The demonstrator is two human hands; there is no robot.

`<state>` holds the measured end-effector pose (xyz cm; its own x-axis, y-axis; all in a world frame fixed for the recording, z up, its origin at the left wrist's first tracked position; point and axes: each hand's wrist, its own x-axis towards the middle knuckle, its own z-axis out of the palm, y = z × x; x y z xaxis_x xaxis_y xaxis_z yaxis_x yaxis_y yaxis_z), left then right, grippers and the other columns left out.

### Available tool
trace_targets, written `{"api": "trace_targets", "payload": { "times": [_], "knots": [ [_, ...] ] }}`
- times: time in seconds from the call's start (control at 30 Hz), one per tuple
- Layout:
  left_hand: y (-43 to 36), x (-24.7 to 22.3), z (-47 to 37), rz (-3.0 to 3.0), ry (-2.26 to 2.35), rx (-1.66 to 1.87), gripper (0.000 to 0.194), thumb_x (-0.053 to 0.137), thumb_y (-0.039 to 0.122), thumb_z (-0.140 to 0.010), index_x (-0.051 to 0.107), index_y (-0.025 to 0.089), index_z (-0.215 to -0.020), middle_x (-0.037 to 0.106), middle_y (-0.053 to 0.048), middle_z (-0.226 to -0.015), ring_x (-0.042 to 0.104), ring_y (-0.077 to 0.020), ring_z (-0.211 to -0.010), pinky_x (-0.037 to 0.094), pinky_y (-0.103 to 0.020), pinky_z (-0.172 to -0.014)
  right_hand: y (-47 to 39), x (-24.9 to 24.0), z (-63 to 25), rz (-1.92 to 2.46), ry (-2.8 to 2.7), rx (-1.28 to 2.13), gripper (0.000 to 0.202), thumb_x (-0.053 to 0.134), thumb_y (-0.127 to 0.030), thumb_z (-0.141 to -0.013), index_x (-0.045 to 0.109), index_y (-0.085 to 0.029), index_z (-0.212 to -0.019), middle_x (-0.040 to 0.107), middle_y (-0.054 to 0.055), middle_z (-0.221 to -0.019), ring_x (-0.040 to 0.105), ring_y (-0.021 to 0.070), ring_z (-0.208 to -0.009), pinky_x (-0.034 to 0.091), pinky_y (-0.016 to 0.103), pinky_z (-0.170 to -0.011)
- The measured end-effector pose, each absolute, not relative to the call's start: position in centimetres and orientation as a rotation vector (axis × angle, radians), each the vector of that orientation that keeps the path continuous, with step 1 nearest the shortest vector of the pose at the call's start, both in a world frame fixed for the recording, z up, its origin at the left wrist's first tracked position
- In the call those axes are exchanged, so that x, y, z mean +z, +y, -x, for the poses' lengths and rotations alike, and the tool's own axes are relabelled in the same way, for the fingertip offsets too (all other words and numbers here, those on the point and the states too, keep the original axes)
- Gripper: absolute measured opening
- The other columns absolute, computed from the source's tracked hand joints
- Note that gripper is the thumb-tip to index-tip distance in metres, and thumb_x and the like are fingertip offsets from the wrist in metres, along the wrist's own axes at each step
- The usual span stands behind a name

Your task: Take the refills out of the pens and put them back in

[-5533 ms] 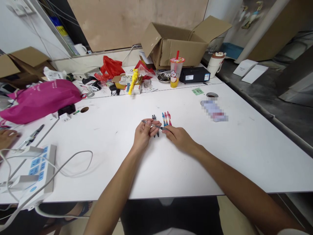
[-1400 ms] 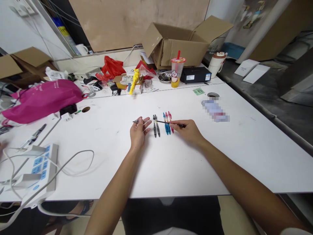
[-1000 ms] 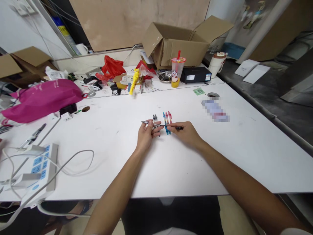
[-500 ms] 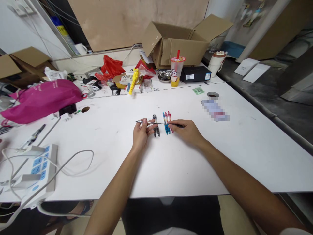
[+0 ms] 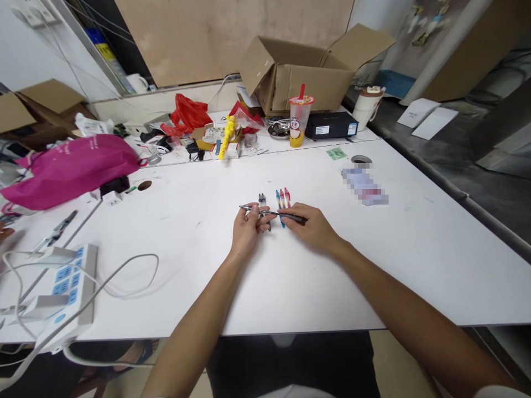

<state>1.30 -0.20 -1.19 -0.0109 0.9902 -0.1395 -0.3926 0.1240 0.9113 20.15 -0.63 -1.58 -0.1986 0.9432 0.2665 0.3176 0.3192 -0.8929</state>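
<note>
My left hand (image 5: 244,231) is closed on the slim front part of a black pen (image 5: 269,212), held almost level above the table. On the other side, my right hand (image 5: 311,224) pinches the pen's dark rear part (image 5: 295,218). Partly behind my left fingers lie black-and-clear pens (image 5: 262,198) on the table. Just right of them are a blue pen (image 5: 278,195) and two pens with red or pink ends (image 5: 285,194), partly covered by my right hand. Whether the held pen's parts are fully joined, I cannot tell.
A white power strip (image 5: 85,284) with looping cables lies at left, near a magenta bag (image 5: 74,168). At the back stand a drink cup (image 5: 299,119), an open cardboard box (image 5: 311,85) and a black box (image 5: 332,126). A tape roll (image 5: 361,160) lies at right.
My hands have come closer together, the left moving right and the right slightly left. The thin stretch showing between the two ends of the pen is shorter, and the pen tilts more.
</note>
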Motion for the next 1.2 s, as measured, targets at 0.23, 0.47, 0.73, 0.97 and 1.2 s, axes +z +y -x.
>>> {"api": "trace_targets", "payload": {
  "times": [0.23, 0.47, 0.73, 0.97, 1.2],
  "knots": [
    [-0.3, -1.22, -1.24, -0.873, 0.989, 1.243, 0.035, 0.076, 0.044, -0.086, 0.061, 0.018, -0.104, 0.075, -0.014, -0.115, 0.077, -0.0218, -0.095, 0.059, -0.024, -0.064, -0.66, -1.84, -20.08, 1.187, -1.646, 1.015, 0.027, 0.062, -0.049, -0.092, 0.069, -0.023, -0.099, 0.071, 0.003, -0.088, 0.06, 0.0169, -0.069, 0.048, 0.034, -0.066],
    [-0.35, -1.19, -1.34, -0.85, 0.993, 1.304, 0.039, 0.078, 0.038, -0.085, 0.056, 0.018, -0.11, 0.077, -0.016, -0.11, 0.077, -0.0207, -0.089, 0.059, -0.027, -0.067, -0.91, -1.9, -19.74, 1.152, -1.661, 1.005, 0.025, 0.059, -0.045, -0.094, 0.063, -0.023, -0.106, 0.069, 0.005, -0.098, 0.062, 0.0197, -0.083, 0.048, 0.034, -0.073],
    [-0.28, -1.06, -1.11, -0.866, 1.002, 1.3, 0.037, 0.077, 0.039, -0.085, 0.055, 0.019, -0.107, 0.077, -0.017, -0.111, 0.077, -0.0217, -0.09, 0.059, -0.028, -0.068, -0.79, -1.72, -20.07, 1.21, -1.75, 0.995, 0.023, 0.057, -0.045, -0.094, 0.061, -0.023, -0.101, 0.069, 0.004, -0.094, 0.06, 0.0191, -0.078, 0.046, 0.035, -0.073],
    [0.06, -1.28, -0.74, -0.875, 1.012, 1.318, 0.04, 0.079, 0.041, -0.083, 0.054, 0.019, -0.107, 0.077, -0.014, -0.108, 0.076, -0.019, -0.086, 0.059, -0.027, -0.067, -0.9, -1.38, -20.21, 1.257, -1.755, 0.986, 0.028, 0.053, -0.049, -0.097, 0.06, -0.023, -0.093, 0.064, 0.001, -0.08, 0.053, 0.0162, -0.066, 0.041, 0.033, -0.065],
    [-0.09, -1.14, -0.7, -0.937, 0.989, 1.307, 0.043, 0.078, 0.044, -0.083, 0.054, 0.02, -0.109, 0.077, -0.014, -0.11, 0.076, -0.0205, -0.089, 0.059, -0.027, -0.066, -0.93, -1.47, -20.14, 1.253, -1.762, 0.998, 0.032, 0.052, -0.052, -0.097, 0.06, -0.022, -0.087, 0.061, 0.0, -0.073, 0.05, 0.0152, -0.062, 0.038, 0.031, -0.061]
  ]
}}
